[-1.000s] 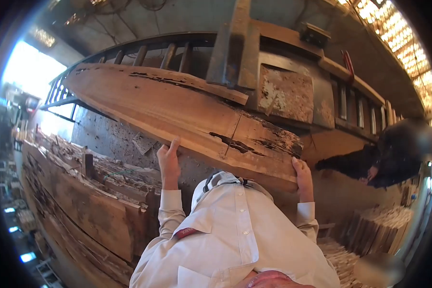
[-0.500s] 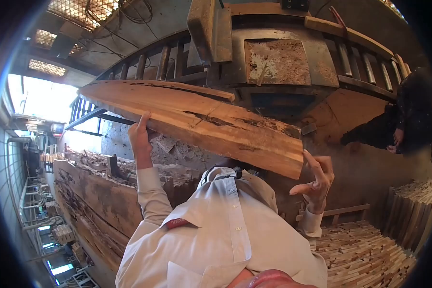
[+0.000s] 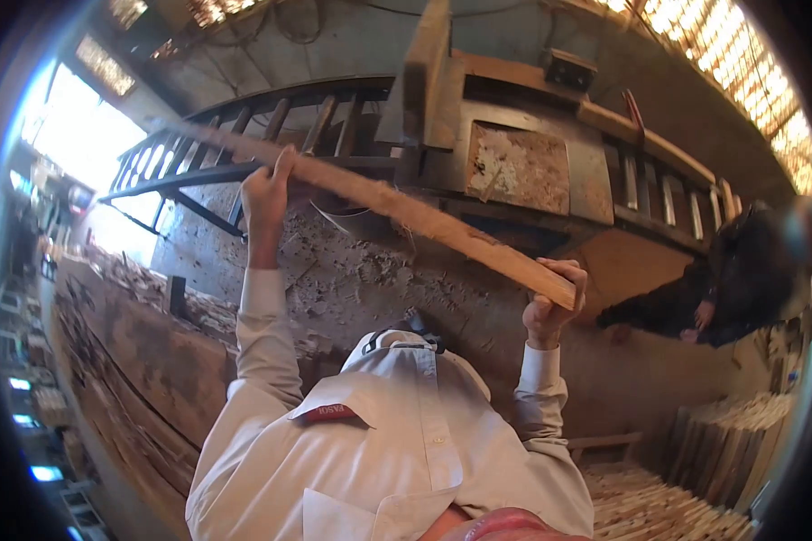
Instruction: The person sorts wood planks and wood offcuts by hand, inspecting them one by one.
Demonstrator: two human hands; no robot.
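A long wooden board point(image 3: 415, 214) shows its narrow edge and slants from the upper left down to the right in front of my chest. My left hand point(image 3: 267, 189) grips it toward the far left part, thumb on top. Around its near right end, my right hand point(image 3: 558, 293) has its fingers curled. The board's far left tip is blurred. Beyond it stands a machine table point(image 3: 591, 171) with a rough, debris-covered plate point(image 3: 519, 169) and an upright metal guard point(image 3: 424, 81).
Roller conveyors point(image 3: 320, 126) extend on both sides of the machine. Large rough timber point(image 3: 144, 334) lies at lower left. Stacked wood strips point(image 3: 650, 505) fill the lower right. A person in dark clothes point(image 3: 753, 275) is at the right. Wood debris point(image 3: 361, 270) covers the floor.
The board has turned from its broad face to its narrow edge. My left hand has risen, and my right hand has gone from spread fingers to gripping the near end.
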